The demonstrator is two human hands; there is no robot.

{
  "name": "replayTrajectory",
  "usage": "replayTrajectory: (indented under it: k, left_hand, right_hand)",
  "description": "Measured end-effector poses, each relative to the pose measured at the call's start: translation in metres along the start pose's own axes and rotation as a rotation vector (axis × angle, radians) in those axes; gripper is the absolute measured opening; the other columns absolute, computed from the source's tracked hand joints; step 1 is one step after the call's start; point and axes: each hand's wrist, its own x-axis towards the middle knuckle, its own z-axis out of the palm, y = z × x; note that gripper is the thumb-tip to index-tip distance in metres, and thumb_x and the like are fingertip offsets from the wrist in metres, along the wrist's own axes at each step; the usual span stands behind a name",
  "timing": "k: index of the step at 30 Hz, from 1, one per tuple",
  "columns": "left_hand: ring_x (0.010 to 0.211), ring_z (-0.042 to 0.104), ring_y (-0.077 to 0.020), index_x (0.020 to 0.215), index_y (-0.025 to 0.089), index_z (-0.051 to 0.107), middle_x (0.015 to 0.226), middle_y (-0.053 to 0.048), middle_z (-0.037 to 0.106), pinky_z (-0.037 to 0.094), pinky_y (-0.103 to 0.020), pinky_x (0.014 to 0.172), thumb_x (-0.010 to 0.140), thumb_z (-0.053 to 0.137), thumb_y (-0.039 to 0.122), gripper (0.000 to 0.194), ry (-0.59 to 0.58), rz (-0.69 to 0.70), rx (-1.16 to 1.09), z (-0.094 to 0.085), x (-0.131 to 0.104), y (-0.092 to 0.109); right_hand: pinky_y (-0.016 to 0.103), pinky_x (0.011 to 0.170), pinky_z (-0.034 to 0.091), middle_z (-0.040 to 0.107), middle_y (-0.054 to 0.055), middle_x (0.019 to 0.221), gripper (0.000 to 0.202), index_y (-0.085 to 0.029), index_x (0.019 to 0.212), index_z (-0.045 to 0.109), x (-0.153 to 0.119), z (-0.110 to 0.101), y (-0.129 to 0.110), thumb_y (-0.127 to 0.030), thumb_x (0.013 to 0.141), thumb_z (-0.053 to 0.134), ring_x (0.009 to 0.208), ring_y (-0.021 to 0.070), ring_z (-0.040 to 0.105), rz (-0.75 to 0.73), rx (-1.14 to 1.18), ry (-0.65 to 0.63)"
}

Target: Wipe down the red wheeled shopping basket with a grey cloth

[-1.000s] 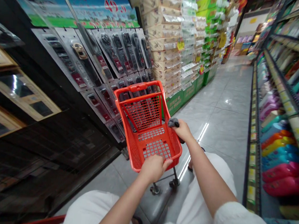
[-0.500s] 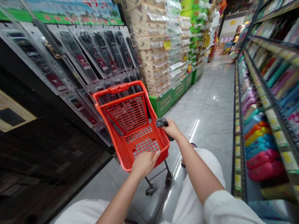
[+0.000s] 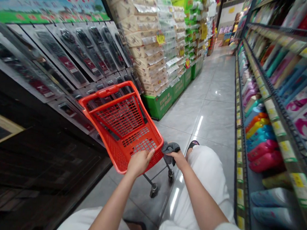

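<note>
Left hand curls over the near rim of a red basket, grid floor visible; right hand grips grey cloth.

A grey tiled floor runs down a narrow aisle, its glossy face throwing back bright streaks of light. Along the right stands a long shelf with price tags, full of coloured bottles. On the left, packs hang beneath a blue and green banner, above a dark panel; beyond, tall stacks rise from green boxes. Far off, a pale wall bears a yellow sign
</note>
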Motion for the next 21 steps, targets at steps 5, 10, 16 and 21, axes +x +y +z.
replayTrajectory:
  k: [5, 10, 16, 21]
  left_hand:
    - [0.078, 0.068, -0.0228, 0.071, 0.018, 0.063, 0.078, -0.012, 0.071, 0.037, -0.029, 0.063, 0.097, 0.009, 0.057, 0.072, -0.004, 0.005, 0.002, -0.002, 0.002, 0.003]
    - [0.077, 0.067, -0.0223, 0.073, 0.018, 0.065, 0.079, -0.012, 0.071, 0.037, -0.028, 0.063, 0.098, 0.01, 0.057, 0.071, -0.001, -0.005, 0.015, -0.002, 0.004, 0.005]
    - [0.079, 0.068, -0.0229, 0.078, 0.018, 0.067, 0.081, -0.012, 0.072, 0.038, -0.029, 0.064, 0.098, 0.01, 0.056, 0.072, 0.013, 0.004, 0.01, -0.001, 0.003, 0.004]
    - [0.086, 0.069, -0.026, 0.078, 0.017, 0.068, 0.084, -0.014, 0.072, 0.04, -0.03, 0.067, 0.098, 0.009, 0.057, 0.073, 0.015, 0.003, 0.016, -0.001, 0.004, 0.005]
  right_hand:
    - [0.038, 0.088, 0.052, 0.074, 0.001, 0.083, 0.028, -0.022, 0.083, 0.069, 0.012, 0.03, 0.008, -0.036, 0.059, 0.074, 0.088, 0.0233, 0.066, 0.053, 0.155, 0.264]
    - [0.04, 0.104, 0.045, 0.075, 0.003, 0.098, 0.034, -0.023, 0.099, 0.072, 0.004, 0.04, 0.011, -0.039, 0.07, 0.07, 0.112, 0.0238, 0.062, -0.13, 0.158, 0.177]
    - [0.043, 0.103, 0.047, 0.075, 0.005, 0.106, 0.042, -0.021, 0.097, 0.072, -0.003, 0.026, 0.04, -0.045, 0.063, 0.076, 0.109, 0.0273, 0.065, 0.139, 0.185, 0.297]
    - [0.04, 0.108, 0.044, 0.072, 0.004, 0.116, 0.047, -0.02, 0.103, 0.071, 0.006, 0.026, 0.036, -0.045, 0.064, 0.076, 0.116, 0.0249, 0.062, 0.06, 0.257, 0.274]
